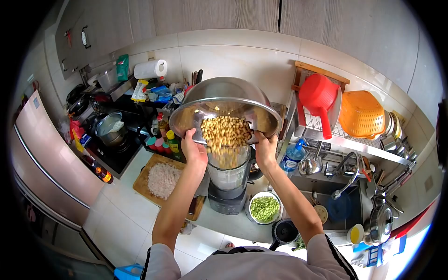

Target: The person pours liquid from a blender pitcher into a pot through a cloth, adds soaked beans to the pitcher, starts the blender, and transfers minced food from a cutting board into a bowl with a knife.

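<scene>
A large steel bowl (228,91) is tipped toward me, held by its rim between my left hand (194,150) and my right hand (266,150). Tan beans or nuts (226,130) slide over the lower rim and fall into the clear blender jar (227,175) below. The jar stands on its dark base (227,200) on the counter. Both hands have thumbs and fingers closed on the bowl's edge, one on each side.
Left of the blender, a wooden board (142,182) bears chopped white pieces (163,179). At its right are a bowl of chopped green pieces (264,208) and a black pot (285,230). Bottles stand behind the board; the sink (352,205) is at right, the stove (109,154) at left.
</scene>
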Motion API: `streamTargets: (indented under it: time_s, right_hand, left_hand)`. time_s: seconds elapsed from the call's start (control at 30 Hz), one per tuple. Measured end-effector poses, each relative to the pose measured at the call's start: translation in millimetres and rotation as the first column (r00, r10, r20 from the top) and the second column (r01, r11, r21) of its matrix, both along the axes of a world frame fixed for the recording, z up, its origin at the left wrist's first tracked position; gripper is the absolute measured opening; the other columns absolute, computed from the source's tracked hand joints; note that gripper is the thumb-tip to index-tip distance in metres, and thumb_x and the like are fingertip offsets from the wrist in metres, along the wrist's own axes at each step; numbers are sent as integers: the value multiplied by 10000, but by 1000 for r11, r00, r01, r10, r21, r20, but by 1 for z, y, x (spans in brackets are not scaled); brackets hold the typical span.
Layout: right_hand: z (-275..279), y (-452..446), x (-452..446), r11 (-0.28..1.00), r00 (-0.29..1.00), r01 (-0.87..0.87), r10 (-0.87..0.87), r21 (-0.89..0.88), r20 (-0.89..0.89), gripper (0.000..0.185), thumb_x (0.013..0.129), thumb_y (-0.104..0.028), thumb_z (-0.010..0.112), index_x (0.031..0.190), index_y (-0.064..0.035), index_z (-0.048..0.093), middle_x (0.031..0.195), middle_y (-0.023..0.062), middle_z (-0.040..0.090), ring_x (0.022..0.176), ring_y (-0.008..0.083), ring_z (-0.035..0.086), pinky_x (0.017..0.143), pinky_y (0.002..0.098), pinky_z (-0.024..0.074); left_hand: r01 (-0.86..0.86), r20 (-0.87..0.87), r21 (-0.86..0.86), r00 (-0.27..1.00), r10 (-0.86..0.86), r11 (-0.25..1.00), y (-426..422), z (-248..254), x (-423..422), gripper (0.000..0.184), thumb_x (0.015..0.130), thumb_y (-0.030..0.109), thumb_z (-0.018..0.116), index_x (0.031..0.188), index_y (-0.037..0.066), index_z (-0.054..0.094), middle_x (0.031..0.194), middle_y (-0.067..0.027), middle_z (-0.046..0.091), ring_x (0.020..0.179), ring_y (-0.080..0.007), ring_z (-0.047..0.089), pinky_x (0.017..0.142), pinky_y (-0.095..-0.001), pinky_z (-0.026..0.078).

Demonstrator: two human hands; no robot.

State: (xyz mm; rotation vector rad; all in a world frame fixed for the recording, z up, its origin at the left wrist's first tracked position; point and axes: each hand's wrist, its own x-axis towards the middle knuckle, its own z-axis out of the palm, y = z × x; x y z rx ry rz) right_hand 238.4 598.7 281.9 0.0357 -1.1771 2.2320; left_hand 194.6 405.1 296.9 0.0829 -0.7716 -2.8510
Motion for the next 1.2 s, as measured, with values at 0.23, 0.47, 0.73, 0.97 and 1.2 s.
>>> streamTargets:
  time_s: [0.23, 0.47, 0.73, 0.97, 1.2]
  right_hand:
    - [7, -4, 5, 997, 999, -4, 0, -75, -41, 251, 802, 81, 521, 1038, 11, 570, 955, 42, 608, 864, 145, 556, 762, 271, 445]
    - [12, 1, 6, 997, 998, -65, 65, -30, -26, 325, 802, 82, 550, 1119, 9, 553, 1079, 54, 598, 992, 155, 547, 869, 296, 430]
    - [23, -5, 64, 661, 806, 587, -532, 467, -259, 530, 686, -105, 805, 1024, -43, 402, 985, 52, 413, 829, 141, 415, 753, 256, 360]
    - [18, -13, 85, 365, 683, 724, -500, 586, -532, 372, 725, 58, 684, 995, -27, 442, 931, 86, 459, 838, 177, 472, 770, 296, 399]
    - [50, -31, 26, 132, 926, 375, -83, 917, -367, 132, 756, 45, 588, 875, 22, 641, 903, 143, 574, 871, 326, 564, 771, 377, 477]
  left_hand:
    - [-1, -80, 6, 997, 2, 1000, 0, -6, -1, 360, 774, 35, 600, 1123, 13, 519, 1112, -55, 572, 1010, -178, 567, 894, -298, 445]
    - [-67, -103, -77, 993, 59, 995, 6, 7, 17, 326, 875, 94, 625, 1162, -18, 519, 1201, -83, 564, 1068, -178, 559, 943, -313, 443]
    - [-42, -82, -109, 996, 33, 993, 4, 4, 10, 349, 878, 80, 621, 1191, -14, 498, 1209, -79, 556, 1067, -169, 555, 932, -311, 446]
    - [-70, -3, -181, 998, 71, 981, -8, 10, 13, 340, 882, 100, 625, 1171, -36, 510, 1195, -80, 553, 1032, -148, 537, 932, -298, 408]
    - [-98, 40, -188, 993, 107, 977, -5, 14, 18, 282, 878, 93, 629, 1116, -35, 549, 1146, -80, 579, 1021, -139, 533, 915, -289, 407]
